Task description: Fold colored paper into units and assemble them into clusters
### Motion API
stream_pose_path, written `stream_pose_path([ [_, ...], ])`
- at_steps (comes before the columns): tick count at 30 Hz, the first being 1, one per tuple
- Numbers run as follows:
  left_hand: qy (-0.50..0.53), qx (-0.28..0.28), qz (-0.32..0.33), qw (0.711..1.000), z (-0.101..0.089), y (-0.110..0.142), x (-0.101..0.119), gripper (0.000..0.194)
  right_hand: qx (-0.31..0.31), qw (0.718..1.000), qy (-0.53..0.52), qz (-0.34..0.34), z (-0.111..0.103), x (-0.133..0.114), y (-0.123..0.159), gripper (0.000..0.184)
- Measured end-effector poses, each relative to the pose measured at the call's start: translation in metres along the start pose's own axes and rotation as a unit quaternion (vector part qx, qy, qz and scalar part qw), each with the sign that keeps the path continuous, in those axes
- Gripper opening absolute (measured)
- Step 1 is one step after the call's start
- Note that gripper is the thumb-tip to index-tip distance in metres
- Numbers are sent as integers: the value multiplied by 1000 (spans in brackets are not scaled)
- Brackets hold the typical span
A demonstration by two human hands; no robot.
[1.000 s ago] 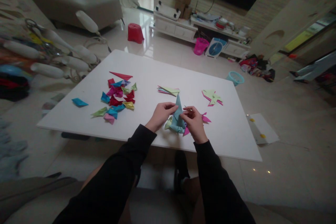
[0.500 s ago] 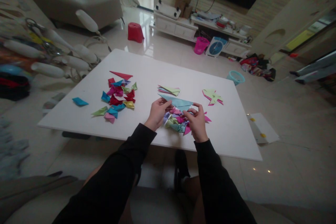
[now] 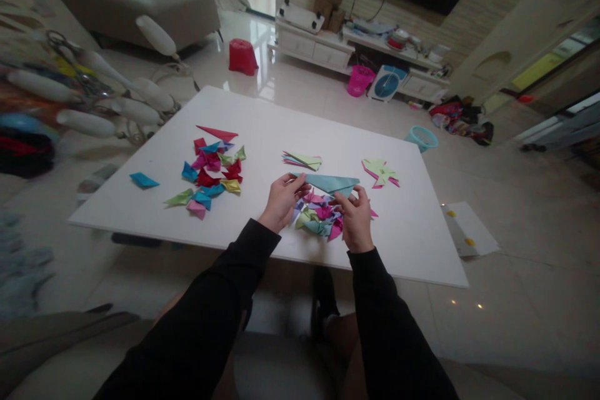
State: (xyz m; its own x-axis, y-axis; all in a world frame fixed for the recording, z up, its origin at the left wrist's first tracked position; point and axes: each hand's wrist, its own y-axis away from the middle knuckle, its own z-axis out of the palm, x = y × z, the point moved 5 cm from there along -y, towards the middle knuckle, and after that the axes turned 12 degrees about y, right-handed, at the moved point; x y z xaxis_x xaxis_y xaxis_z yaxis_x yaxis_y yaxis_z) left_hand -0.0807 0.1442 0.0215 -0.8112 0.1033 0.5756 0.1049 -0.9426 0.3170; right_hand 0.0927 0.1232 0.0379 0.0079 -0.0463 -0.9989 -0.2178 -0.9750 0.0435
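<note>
Light-blue folded paper (image 3: 330,183) is what I am watching, held crosswise between the hands over the near half of the white table (image 3: 253,219). Half a second ago it sat further left with its pointed left end free; now it lies further to the right, and that end is under the left hand (image 3: 281,200). A second ago it stood point-away, so I judge it has been turned for handling along its long edge, with the work on it unfinished.

The hands are apart from each other, both closed on the paper: the left thumb presses near the left end, while the right hand (image 3: 357,219) pinches by the lower fold and right end. I can't tell how firmly.

Just below lies a heap of small folded pieces (image 3: 323,212); whether the paper touches it, I cannot tell. Beyond the left hand, a fanned stack of folded strips (image 3: 307,162) sits near, limiting forward movement. I see wider room leftward, before the scattered coloured pieces (image 3: 209,162), and some rightward, short of the green-and-pink pinwheel shape (image 3: 380,173). The table's near edge passes under the forearms, close behind the heap.
</note>
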Motion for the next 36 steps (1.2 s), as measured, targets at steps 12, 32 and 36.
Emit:
stream_pose_path([
  [12, -66, -25, 38, 997, -1, -1, 5, 30, 39, 998, 32, -42, -9, 1, -4, 24],
  [32, -550, -211, 349, 729, 20, 18, 8, 14, 28, 996, -59, 66, -12, -5, -4, 39],
  [36, -573, -102, 336, 741, 2, -8, 22, 17, 21, 997, -40, 56, -25, -12, -8, 36],
])
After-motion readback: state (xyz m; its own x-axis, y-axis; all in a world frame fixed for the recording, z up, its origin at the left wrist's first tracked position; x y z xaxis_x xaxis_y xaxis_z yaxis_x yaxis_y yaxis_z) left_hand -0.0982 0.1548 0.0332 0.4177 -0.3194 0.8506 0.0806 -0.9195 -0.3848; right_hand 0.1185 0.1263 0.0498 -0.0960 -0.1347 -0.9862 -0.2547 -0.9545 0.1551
